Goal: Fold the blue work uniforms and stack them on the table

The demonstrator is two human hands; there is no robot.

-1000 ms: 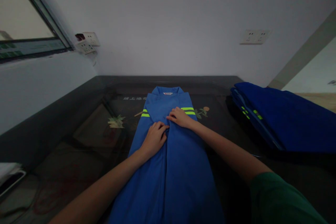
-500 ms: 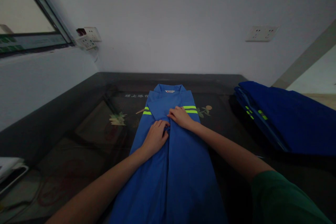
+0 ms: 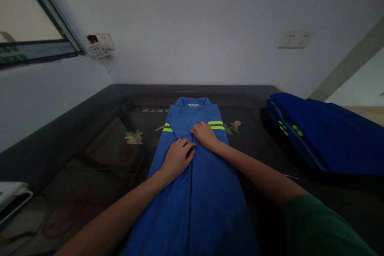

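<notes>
**Two hands at work on the blue jacket's front**

Head view, and here we are: the blue jacket lies lengthwise on the dark table, collar toward the wall, bright stripes showing on both sides. Left hand rests on the front, thumb and fingers slightly apart, tips by the middle line. Right hand is just above it, fingers bent low to the cloth; whether it pinches any, I cannot tell. Over on the right sits a stack of folded blue clothes, well apart from the jacket.

How far along? The jacket is laid out, and its front panels lie close together down the middle, which looks like a good part of the job. The top flap still slants across the chest, and the middle looks unsettled, so some work there seems left. No fastener can be made out, closed or open.

Against half a second earlier: the left fingers reach further across the middle line, and the bunched cloth beside them looks flatter. The right hand has barely moved; the whole view has shifted slightly.
</notes>
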